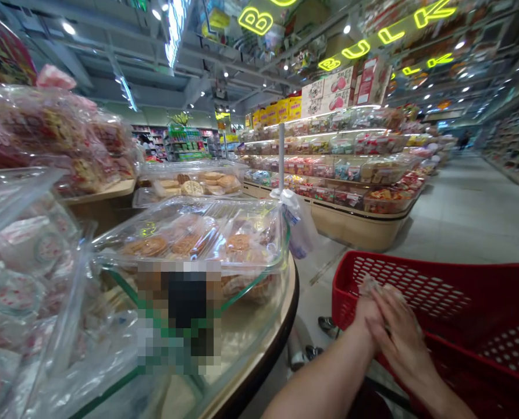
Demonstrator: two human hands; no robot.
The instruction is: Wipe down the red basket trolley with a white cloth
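Both hands sit lower right of frame, over the near rim of the red perforated plastic shopping basket (438, 302). Left hand (368, 314) and right hand (399, 337) are pressed together, rubbing a thin clear plastic bag (373, 286) between the fingers; the bag looks unopened. Best bet: slide the fingertips in opposite directions at the bag's edge. Bag's long axis can't be judged; it pokes toward upper frame.

Shopping basket (438, 302) at right, on floor side of bench (259, 349). Both hands over basket's near rim, left hand (366, 311) touching right hand (399, 337). Lidded cracker bin (189, 238) on bench, left of basket. Second bin (194, 180) behind it. Bag roll (297, 221) hangs off bench edge. Tiered snack shelves (342, 157) farther back, across aisle.
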